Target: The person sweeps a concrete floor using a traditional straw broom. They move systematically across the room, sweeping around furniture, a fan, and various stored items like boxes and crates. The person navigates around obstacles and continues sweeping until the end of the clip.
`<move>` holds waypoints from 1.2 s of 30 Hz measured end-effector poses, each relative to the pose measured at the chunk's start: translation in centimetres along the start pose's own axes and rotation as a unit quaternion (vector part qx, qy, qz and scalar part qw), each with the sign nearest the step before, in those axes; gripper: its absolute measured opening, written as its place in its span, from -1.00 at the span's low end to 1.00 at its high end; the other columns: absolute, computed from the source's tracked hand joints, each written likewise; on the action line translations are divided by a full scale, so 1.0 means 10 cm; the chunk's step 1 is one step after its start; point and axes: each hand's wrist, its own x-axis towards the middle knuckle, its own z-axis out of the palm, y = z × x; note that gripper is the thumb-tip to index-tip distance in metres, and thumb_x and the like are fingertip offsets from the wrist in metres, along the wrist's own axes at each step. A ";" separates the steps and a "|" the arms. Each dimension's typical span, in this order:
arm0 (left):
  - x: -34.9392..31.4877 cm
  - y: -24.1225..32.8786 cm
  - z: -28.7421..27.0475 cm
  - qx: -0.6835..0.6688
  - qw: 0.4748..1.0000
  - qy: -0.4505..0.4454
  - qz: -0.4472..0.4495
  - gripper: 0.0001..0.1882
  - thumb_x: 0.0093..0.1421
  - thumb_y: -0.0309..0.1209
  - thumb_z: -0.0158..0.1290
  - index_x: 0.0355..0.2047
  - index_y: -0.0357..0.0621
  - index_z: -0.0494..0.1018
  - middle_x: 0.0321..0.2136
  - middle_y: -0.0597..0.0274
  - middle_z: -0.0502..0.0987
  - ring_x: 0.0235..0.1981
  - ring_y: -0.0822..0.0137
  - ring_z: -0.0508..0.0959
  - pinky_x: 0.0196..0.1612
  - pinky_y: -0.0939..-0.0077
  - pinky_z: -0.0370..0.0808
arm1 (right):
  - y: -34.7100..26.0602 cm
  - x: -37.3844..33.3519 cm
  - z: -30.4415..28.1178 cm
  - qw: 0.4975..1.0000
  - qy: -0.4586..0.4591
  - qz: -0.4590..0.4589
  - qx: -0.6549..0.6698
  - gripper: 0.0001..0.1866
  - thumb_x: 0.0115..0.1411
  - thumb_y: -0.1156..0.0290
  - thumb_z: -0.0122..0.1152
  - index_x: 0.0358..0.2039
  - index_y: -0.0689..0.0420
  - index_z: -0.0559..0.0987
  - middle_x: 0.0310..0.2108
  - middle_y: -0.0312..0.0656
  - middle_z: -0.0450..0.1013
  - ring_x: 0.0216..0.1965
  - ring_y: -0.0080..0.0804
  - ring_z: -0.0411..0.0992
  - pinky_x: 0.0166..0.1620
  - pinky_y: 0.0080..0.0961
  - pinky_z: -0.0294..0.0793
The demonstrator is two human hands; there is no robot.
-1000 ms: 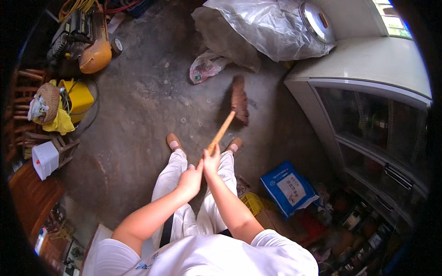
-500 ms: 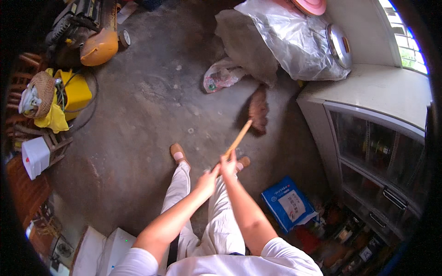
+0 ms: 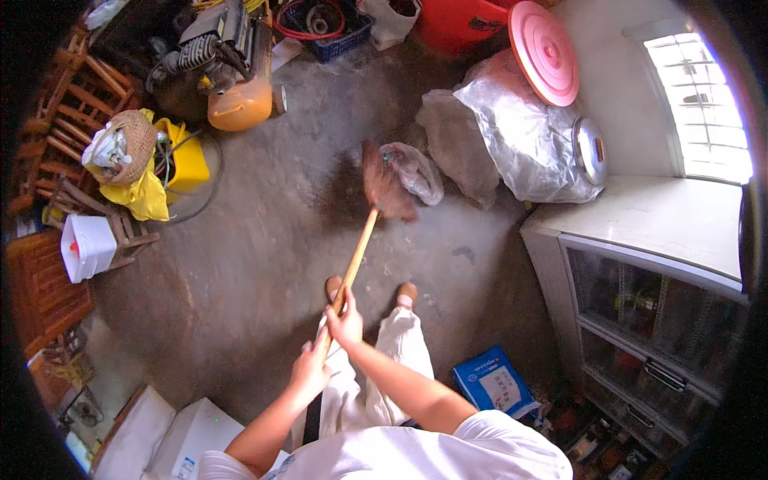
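Observation:
I hold a broom with a long wooden handle [image 3: 357,254] in both hands. My right hand [image 3: 346,322] grips the handle higher up, and my left hand [image 3: 310,368] grips it just below, near its end. The brown broom head [image 3: 381,182] is blurred and rests on the grey concrete floor [image 3: 264,264] ahead of my feet, right beside a crumpled clear plastic bag [image 3: 416,172]. My legs in white trousers and both shoes show under the handle.
A glass-fronted white cabinet [image 3: 648,264] stands at right, a blue box [image 3: 496,382] by my right foot. Big plastic-wrapped sacks [image 3: 512,136], a pink lid [image 3: 546,50] and a metal lid lie ahead right. An orange compressor [image 3: 236,76], yellow canister [image 3: 180,156], wooden chairs and white bucket [image 3: 86,246] crowd the left.
The broom head has swept forward and left across the floor, up against the clear plastic bag. My view has tilted forward, bringing the pink lid and compressor into sight.

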 end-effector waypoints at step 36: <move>3.79 1.22 0.00 -0.248 0.956 0.159 -0.004 -0.25 -0.10 -0.65 -0.06 0.17 -0.30 -0.01 0.07 -0.13 0.22 0.10 0.06 0.26 0.10 0.39 0.20 | 2.25 5.39 -0.15 0.937 -0.071 0.028 -0.341 -0.43 -0.02 0.36 0.10 0.05 0.16 0.25 0.08 -0.15 0.15 0.13 -0.16 0.09 0.13 -0.06 0.06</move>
